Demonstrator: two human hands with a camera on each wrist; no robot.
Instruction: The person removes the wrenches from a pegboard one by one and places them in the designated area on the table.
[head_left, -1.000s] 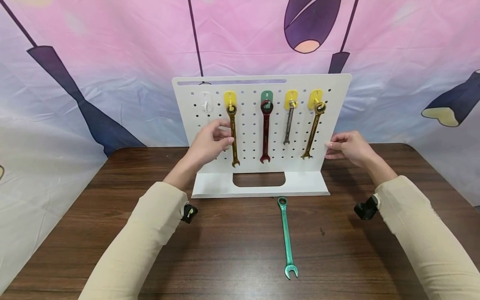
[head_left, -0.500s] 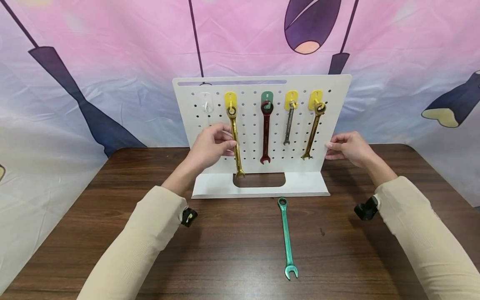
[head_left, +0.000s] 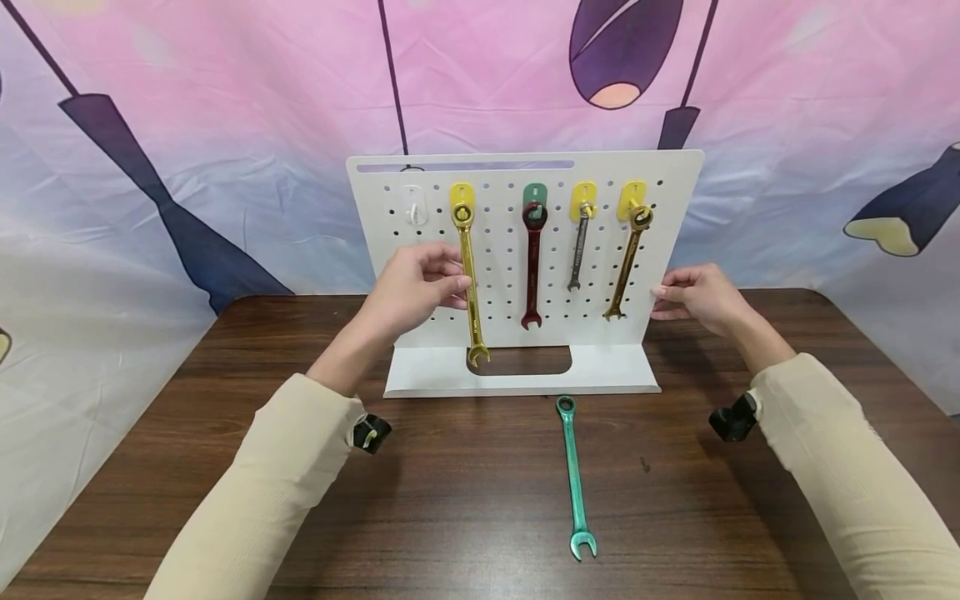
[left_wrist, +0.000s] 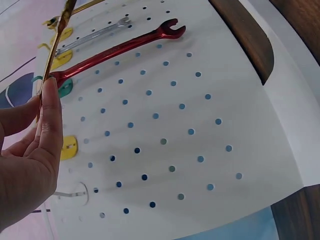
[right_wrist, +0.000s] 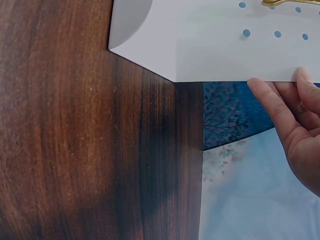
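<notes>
My left hand (head_left: 420,287) pinches a shiny gold combination wrench (head_left: 472,308) by its shaft, between thumb and fingers. Its ring end lies in front of the left yellow hook (head_left: 461,192); whether the hook still passes through the ring cannot be made out. The wrench's lower end stands out from the white pegboard (head_left: 498,333). At the board's right edge, my right hand (head_left: 701,296) grips the edge with thumb and fingertips. A dark red wrench (head_left: 532,267), a small silver wrench (head_left: 578,250) and another gold wrench (head_left: 627,267) hang on the board.
A green wrench (head_left: 573,483) lies on the dark wooden table (head_left: 450,500) before the board's base. At the board's upper left is a white hook (head_left: 414,207) with nothing on it. Behind hangs a patterned cloth (head_left: 262,125).
The gold wrench's lower end has swung outward from the board, and its ring end has recently risen a little. My left forearm has shifted slightly left. My right hand stays at the board's edge.
</notes>
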